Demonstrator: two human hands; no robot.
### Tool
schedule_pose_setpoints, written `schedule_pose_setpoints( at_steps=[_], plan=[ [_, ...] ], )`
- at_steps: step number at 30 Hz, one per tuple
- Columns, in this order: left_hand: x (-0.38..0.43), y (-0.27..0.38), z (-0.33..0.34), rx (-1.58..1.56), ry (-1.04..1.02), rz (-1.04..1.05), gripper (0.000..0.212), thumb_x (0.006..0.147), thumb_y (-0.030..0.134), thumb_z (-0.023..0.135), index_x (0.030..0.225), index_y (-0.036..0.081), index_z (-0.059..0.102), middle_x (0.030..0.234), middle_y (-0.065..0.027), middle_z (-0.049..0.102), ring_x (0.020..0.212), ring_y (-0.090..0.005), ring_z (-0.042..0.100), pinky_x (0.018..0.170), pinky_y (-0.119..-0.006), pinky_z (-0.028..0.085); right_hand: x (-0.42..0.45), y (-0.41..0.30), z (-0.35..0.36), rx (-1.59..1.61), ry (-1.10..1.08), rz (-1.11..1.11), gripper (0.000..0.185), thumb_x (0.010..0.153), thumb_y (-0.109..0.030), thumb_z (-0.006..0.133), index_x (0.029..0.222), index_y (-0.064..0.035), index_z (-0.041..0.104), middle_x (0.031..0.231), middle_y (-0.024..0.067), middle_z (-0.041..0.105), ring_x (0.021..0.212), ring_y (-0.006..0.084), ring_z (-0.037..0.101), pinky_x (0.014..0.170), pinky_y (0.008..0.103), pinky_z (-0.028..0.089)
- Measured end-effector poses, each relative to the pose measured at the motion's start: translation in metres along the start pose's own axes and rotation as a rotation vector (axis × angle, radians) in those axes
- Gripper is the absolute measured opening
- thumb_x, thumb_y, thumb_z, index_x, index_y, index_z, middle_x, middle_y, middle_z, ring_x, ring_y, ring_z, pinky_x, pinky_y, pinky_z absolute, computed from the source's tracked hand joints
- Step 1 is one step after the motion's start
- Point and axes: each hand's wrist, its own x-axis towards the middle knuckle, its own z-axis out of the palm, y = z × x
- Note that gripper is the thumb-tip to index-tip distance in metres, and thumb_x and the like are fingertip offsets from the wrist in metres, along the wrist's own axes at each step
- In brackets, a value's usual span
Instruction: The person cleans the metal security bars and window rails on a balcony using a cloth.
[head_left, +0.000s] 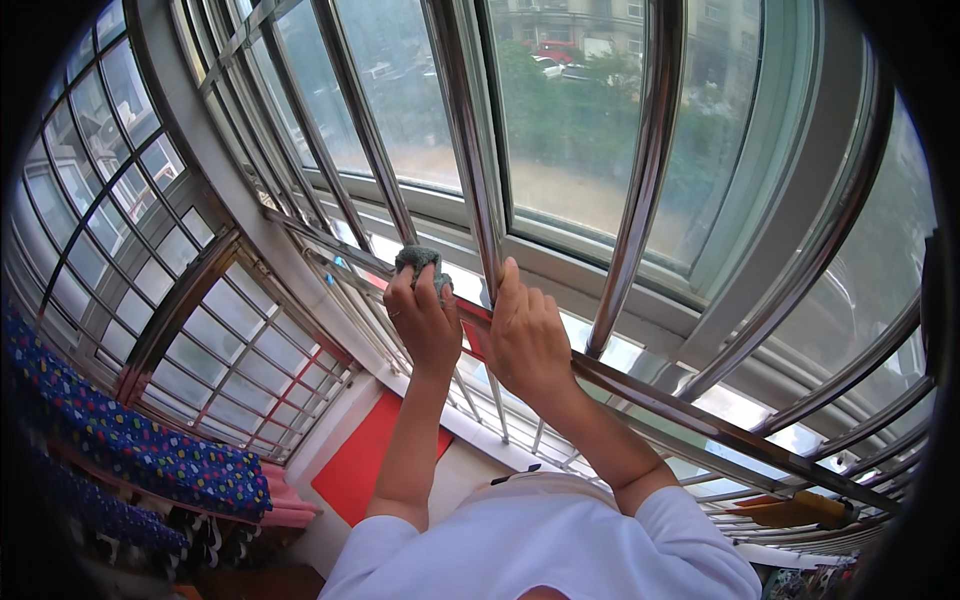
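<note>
My left hand (424, 324) holds a crumpled grey-green cloth (420, 264) against the foot of an upright metal bar (381, 142), where it meets the horizontal metal rail (697, 424). Just to the right, my right hand (529, 341) grips the lower end of another shiny upright bar (469, 142), its thumb pointing up along the bar. Part of that bar's foot and the rail is hidden behind the fingers. The two hands are close together but apart. Sliding window panes (574, 150) stand behind the bars.
More upright bars (646, 150) flank the hands. A barred window (225, 352) is at the left. Below it hangs a blue patterned cloth (165, 457) beside a pink cloth (289, 502). A red sheet (360, 457) lies low down. A yellow-brown item (802, 510) hangs at the lower right.
</note>
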Motion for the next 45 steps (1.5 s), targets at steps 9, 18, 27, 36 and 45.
schedule_pose_setpoints(
  at_steps=[9,18,27,36,45],
  plan=[
    [0.010,-0.045,0.020,-0.217,0.061,-0.056,0.027,0.093,0.020,0.062,0.115,0.006,0.052,0.115,-0.0162,0.049,0.104,-0.0364,0.050,0.089,-0.047,0.042,0.000,-0.001,-0.002,0.040,0.017,0.005,0.085,0.086,-0.033,0.071,0.139,0.0191,0.029,0.091,0.0159,0.059,0.078,0.0283,0.056,0.073,0.0381,0.045],
    [0.051,-0.093,0.038,0.021,-0.035,-0.106,0.017,0.093,0.021,0.062,0.106,0.010,0.061,0.110,-0.0115,0.057,0.104,-0.0340,0.049,0.089,-0.046,0.043,0.000,0.001,-0.002,0.035,0.017,0.006,0.086,0.085,-0.032,0.072,0.139,0.0188,0.029,0.092,0.0148,0.058,0.079,0.0281,0.056,0.075,0.0386,0.046],
    [0.054,-0.112,0.035,-0.010,-0.080,-0.100,0.020,0.093,0.024,0.061,0.105,0.009,0.064,0.108,-0.0109,0.057,0.100,-0.0352,0.051,0.091,-0.045,0.043,0.001,-0.002,-0.005,0.003,-0.018,0.010,0.090,0.079,-0.028,0.076,0.139,0.0196,0.029,0.092,0.0144,0.058,0.079,0.0280,0.056,0.075,0.0376,0.046],
    [0.043,-0.076,0.013,-0.075,-0.114,-0.109,0.018,0.090,0.020,0.061,0.103,0.007,0.061,0.109,-0.0112,0.058,0.104,-0.0351,0.050,0.093,-0.045,0.042,0.000,-0.003,-0.002,0.038,0.011,0.021,0.092,0.080,-0.029,0.077,0.141,0.0176,0.027,0.092,0.0141,0.058,0.080,0.0283,0.057,0.077,0.0384,0.047],
    [0.019,-0.032,-0.005,-0.161,-0.060,-0.197,0.020,0.093,0.016,0.057,0.109,0.004,0.054,0.115,-0.0138,0.054,0.107,-0.0361,0.049,0.093,-0.045,0.041,0.001,-0.006,-0.011,0.019,-0.067,0.042,0.095,0.079,-0.032,0.077,0.142,0.0174,0.026,0.096,0.0145,0.059,0.086,0.0288,0.058,0.082,0.0368,0.047]
  ],
)
